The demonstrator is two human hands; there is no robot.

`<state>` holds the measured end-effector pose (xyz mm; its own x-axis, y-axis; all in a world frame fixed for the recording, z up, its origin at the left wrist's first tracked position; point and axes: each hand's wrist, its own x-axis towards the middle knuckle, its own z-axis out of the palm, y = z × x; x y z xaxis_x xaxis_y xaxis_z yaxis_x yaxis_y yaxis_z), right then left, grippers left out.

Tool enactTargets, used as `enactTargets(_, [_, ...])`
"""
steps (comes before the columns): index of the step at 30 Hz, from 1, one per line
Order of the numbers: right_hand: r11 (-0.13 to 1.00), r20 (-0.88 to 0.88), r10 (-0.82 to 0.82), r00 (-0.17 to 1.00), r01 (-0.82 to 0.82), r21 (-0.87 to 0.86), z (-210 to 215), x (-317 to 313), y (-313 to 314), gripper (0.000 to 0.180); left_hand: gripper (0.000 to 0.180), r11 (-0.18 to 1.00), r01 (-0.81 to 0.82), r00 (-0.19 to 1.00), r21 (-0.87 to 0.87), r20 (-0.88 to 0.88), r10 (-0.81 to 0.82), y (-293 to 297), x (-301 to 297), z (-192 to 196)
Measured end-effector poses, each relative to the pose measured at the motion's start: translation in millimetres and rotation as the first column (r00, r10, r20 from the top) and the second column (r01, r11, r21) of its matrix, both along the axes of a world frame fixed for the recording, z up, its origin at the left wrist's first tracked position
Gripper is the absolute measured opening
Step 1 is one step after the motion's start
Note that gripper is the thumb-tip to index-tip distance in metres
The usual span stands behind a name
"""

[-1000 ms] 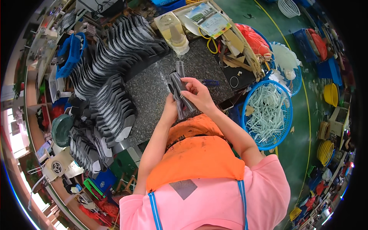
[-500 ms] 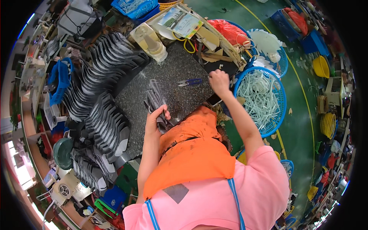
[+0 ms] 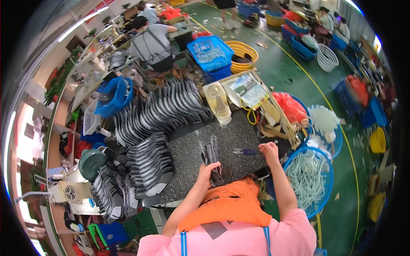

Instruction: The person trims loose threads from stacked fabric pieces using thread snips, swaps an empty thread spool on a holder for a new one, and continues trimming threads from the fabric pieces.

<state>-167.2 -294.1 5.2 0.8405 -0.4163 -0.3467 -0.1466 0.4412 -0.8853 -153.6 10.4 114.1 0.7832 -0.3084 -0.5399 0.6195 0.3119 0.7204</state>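
My left hand (image 3: 208, 174) is closed around a rolled bundle of dark grey and black pieces (image 3: 211, 154), held upright above the near part of the speckled dark table (image 3: 188, 147). My right hand (image 3: 269, 152) is at the table's right side, thumb and fingers pinched together; whatever is between them is too small to make out. Just left of its fingertips lies a pair of thread snips (image 3: 244, 151) with a dark blue handle, blades pointing left. Long overlapping rows of curved grey-black pieces (image 3: 160, 109) line the table's far left, with another stack (image 3: 149, 164) nearer me.
A cream machine or dispenser (image 3: 218, 104) stands at the table's back, beside a wooden tray (image 3: 277, 113) with cardboard scraps and yellow-handled scissors (image 3: 251, 114). Right of the table, a blue basket (image 3: 331, 179) holds pale strips. A phone (image 3: 262, 173) lies near my right forearm. A seated co-worker (image 3: 151, 45) is beyond.
The view has tilted up, bringing more of the room and a co-worker into sight. My left hand still grips the bundle; my right hand remains pinched near the snips.
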Motion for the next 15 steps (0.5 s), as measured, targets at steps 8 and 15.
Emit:
enactTargets(8, [0.949, 0.216, 0.314, 0.924, -0.312, -0.045, 115, 20, 120, 0.044, 0.019, 1.000, -0.004, 0.980, -0.018, 0.197, 0.007, -16, 11, 49])
enactTargets(15, [0.740, 0.245, 0.583, 0.775, -0.382, -0.553, 195, 36, 112, 0.091, 0.021, 0.819, 0.419, 0.796, 0.392, 0.276, -0.539, -12, 31, 56])
